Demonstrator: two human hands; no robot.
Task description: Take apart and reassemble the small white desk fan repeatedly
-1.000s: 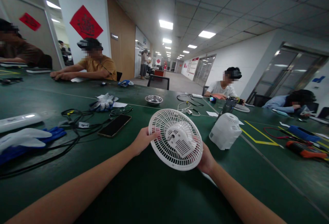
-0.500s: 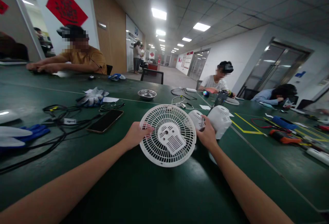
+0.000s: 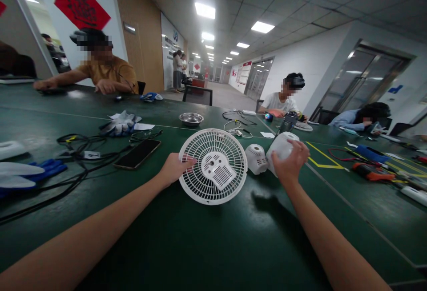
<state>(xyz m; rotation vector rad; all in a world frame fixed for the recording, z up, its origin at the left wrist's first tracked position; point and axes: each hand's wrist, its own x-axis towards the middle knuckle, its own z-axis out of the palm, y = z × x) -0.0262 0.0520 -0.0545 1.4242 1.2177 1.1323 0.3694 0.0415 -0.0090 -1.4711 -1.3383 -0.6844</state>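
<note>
White plastic fan grille [image 3: 215, 167], tilted up in left hand [image 3: 173, 169]

Left hand pinches the rim, thumb in front, probably so the vented centre can be seen; can't tell if the lower edge meets the worktop [image 3: 207, 246]. Right hand [image 3: 291, 161] spans the larger housing [image 3: 282, 143], grip unclear, fingers hiding part of it. Smaller housing [image 3: 256, 158] sits between that and the grille, likely parked within reach. Beyond: metal bowl [image 3: 191, 119], contents unreadable.

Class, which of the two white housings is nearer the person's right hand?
The larger housing, partly behind the fingers; the smaller housing is nearer the fan grille.
</note>
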